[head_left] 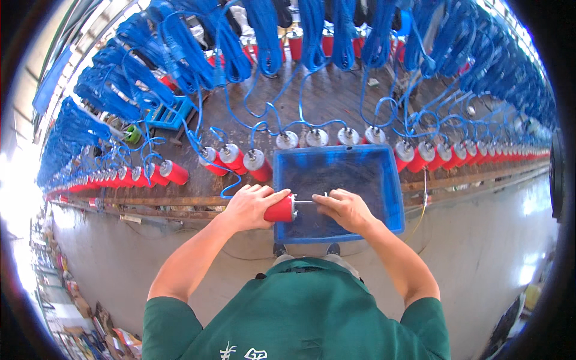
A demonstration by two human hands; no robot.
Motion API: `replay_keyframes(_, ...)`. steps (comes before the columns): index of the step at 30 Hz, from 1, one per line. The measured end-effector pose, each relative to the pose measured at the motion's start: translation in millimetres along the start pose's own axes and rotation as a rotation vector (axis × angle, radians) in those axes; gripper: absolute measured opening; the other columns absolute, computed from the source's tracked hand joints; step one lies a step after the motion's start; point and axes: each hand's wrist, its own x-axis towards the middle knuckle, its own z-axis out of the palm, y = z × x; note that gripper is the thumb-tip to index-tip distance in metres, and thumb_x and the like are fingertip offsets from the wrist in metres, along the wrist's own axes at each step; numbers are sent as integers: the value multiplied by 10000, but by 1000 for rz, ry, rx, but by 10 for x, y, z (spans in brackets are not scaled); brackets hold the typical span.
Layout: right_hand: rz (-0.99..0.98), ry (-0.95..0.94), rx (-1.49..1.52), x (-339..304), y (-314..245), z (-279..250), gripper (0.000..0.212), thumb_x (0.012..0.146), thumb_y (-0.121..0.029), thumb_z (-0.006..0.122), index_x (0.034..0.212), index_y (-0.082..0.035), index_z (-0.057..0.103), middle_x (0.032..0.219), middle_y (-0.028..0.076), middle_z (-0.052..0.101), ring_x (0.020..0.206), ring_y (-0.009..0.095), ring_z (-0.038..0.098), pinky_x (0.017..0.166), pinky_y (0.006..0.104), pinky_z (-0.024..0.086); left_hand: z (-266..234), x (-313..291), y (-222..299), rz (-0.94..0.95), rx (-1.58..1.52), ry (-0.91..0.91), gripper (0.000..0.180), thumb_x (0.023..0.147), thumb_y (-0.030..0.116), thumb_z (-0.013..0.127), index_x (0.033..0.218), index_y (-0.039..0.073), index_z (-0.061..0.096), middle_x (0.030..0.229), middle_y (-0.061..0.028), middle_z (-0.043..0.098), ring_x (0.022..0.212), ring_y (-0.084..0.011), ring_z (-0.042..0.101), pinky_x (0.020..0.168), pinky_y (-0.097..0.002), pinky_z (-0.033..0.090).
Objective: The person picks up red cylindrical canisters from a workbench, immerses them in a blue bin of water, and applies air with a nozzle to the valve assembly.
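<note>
Left hand (249, 207) is wrapped around a red cylinder (279, 211), with its thumb along the top side, while the right hand (348, 210) appears to pinch the far end of a thin metal rod (305, 201). The hands are apart, joined only through these parts. The cylinder lies on its side at the left edge of a blue plastic tray (391, 192), its metal end face turned to the right, toward the rod. Whether the rod is the cylinder's own shaft or a separate piece, I cannot tell.

In my judgement, the step in hand is fitting or adjusting something at this end face; the next move calls for a firm left grip and for keeping the rod in line with the cylinder.

Beyond the tray, similar cylinders with metal tops (317, 138) stand on a dark wooden workbench (324, 108). Further red ones (423, 157) are lined along its edge to both sides. Thin blue cables run from them toward thick hanging bundles of blue cable (264, 30). A small blue crate (171, 115) sits at the left of the bench.
</note>
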Motion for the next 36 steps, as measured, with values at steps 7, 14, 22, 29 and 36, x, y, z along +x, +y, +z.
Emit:
replay_keyframes(7, 415, -193, 516, 159, -179, -226, 593, 1022, -187, 711, 1574, -83, 521, 887, 137, 649, 748, 248, 609, 743, 346, 535, 73, -58, -71, -27, -41, 4, 1038, 665, 359, 932, 1606, 271, 504, 1191, -54, 688, 1085, -284, 690, 944, -435, 543)
replay_keyframes(14, 320, -193, -382, 241, -116, -53, 295, 933, -273, 792, 1115, -45, 748, 930, 173, 770, 909, 402, 744, 757, 468, 590, 100, -73, -84, -53, -84, 18, 976, 691, 327, 900, 1591, 244, 532, 1230, -76, 695, 1083, -301, 688, 973, -431, 543)
replay_keyframes(22, 743, -203, 986, 105, -138, -164, 424, 1136, -361, 589, 1394, -29, 645, 817, -9, 602, 653, 83, 544, 547, 252, 406, 86, -67, -68, -28, -50, 30, 1012, 664, 325, 928, 1590, 239, 531, 1240, -77, 691, 1089, -292, 688, 934, -426, 543)
replay_keyframes(29, 483, -170, 840, 43, -55, -86, 364, 1115, -223, 623, 1453, -89, 639, 864, -13, 580, 745, 97, 559, 680, 284, 494, 60, -41, -49, -34, -77, 11, 1013, 657, 304, 929, 1588, 234, 534, 1236, -77, 690, 1085, -294, 685, 932, -433, 539)
replay_keyframes(36, 98, -61, -296, 93, 27, 38, 259, 968, -120, 674, 1224, -89, 691, 831, 136, 713, 813, 320, 746, 737, 430, 596, 10, 2, 7, -28, -42, -4, 1027, 672, 311, 925, 1609, 243, 512, 1234, -75, 685, 1097, -295, 675, 952, -432, 532)
